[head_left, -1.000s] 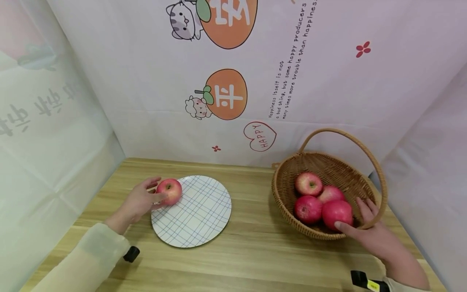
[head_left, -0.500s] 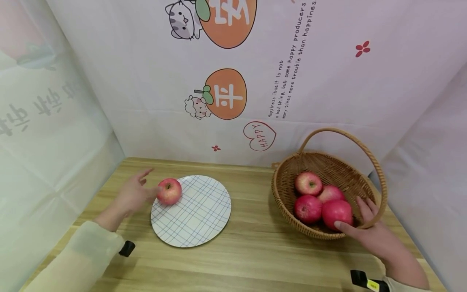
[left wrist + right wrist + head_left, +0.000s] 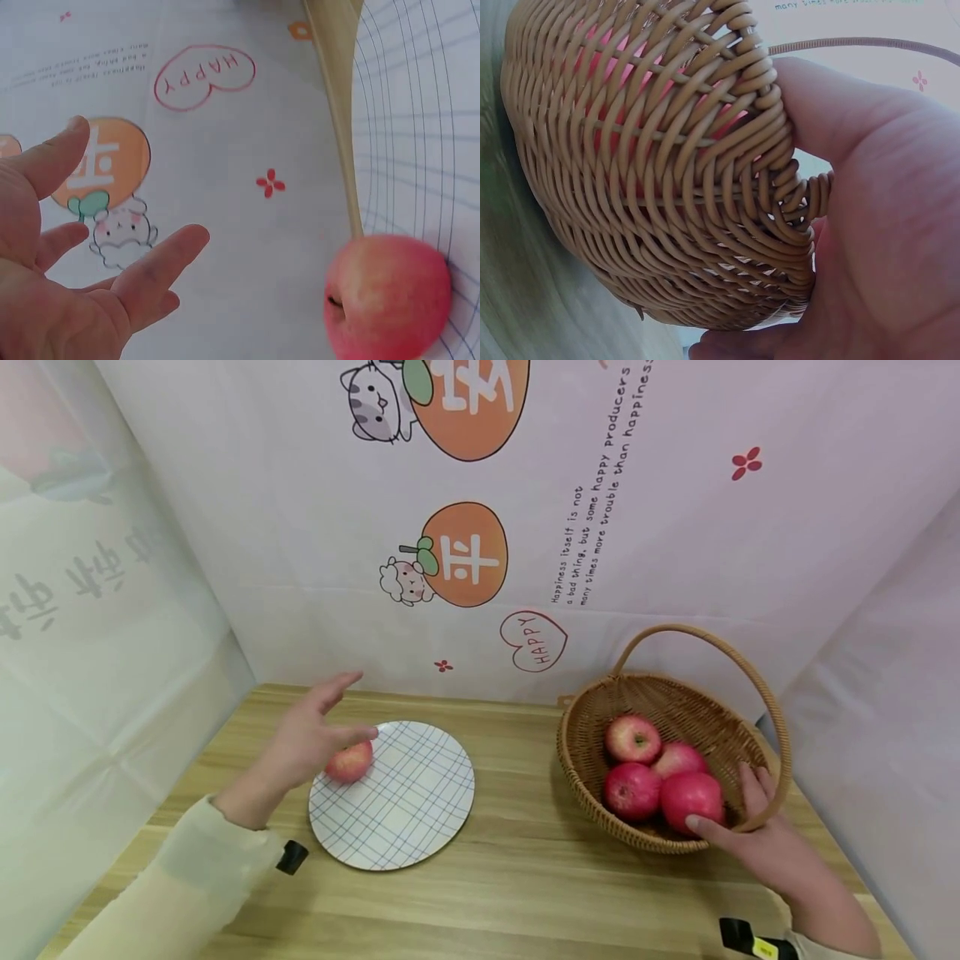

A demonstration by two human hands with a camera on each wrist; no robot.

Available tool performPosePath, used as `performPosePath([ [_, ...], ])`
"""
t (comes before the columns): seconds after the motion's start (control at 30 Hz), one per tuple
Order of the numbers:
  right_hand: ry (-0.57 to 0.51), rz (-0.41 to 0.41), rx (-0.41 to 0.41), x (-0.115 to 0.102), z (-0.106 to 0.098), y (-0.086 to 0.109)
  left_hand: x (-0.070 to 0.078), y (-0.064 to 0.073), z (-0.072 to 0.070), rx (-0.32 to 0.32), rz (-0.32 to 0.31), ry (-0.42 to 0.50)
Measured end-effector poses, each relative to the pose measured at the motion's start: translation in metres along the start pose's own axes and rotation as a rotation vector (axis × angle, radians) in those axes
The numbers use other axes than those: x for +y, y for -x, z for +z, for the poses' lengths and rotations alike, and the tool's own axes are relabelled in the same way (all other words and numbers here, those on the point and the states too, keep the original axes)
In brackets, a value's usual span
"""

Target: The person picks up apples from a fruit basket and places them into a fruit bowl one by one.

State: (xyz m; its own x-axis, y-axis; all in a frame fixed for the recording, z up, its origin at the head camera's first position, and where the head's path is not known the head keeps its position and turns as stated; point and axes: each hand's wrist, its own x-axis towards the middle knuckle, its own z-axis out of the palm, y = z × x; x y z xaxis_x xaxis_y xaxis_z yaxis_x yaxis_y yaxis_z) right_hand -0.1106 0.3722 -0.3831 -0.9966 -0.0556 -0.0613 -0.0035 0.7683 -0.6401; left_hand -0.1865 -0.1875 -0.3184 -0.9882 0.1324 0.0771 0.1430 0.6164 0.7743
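A red apple [image 3: 351, 765] rests near the left edge of a round white plate [image 3: 412, 802] with a blue checked pattern. Spread fingers and a raised thumb mark my left hand [image 3: 311, 743], which hovers above that apple and hides part of it. In the left wrist view, a gap separates the hand [image 3: 67, 307] from the apple [image 3: 386, 300]. At the right, my right hand [image 3: 783, 852] grips the rim of a wicker basket [image 3: 581, 793] beside its handle's base. Several red apples [image 3: 633, 792] lie inside, the nearest one [image 3: 692, 802] close to the right thumb.
The wooden table [image 3: 517, 827] reaches a white printed backdrop [image 3: 645, 552] behind, with white sheets at both sides. The basket's arched handle [image 3: 738, 656] rises above its right half. Bare tabletop lies between plate and basket.
My left hand has let go of the apple on the plate, drawn back to the left, then risen and moved right over it. The right hand and basket stay put.
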Motion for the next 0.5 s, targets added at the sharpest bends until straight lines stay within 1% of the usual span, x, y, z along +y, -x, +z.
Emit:
performPosePath([
  [0.2,-0.021,-0.001,0.029,-0.003,0.002,0.002,0.014,0.0,0.018,-0.017,0.08,-0.009],
  [0.3,-0.011,0.003,0.038,-0.003,0.002,0.002,0.022,-0.001,0.026,-0.023,0.121,-0.016],
  [0.4,0.002,0.015,0.035,-0.002,0.002,0.003,0.032,-0.001,0.035,-0.032,0.151,-0.017],
  [0.5,0.006,0.024,0.024,-0.002,0.001,0.002,0.042,-0.001,0.046,-0.058,0.162,0.009],
])
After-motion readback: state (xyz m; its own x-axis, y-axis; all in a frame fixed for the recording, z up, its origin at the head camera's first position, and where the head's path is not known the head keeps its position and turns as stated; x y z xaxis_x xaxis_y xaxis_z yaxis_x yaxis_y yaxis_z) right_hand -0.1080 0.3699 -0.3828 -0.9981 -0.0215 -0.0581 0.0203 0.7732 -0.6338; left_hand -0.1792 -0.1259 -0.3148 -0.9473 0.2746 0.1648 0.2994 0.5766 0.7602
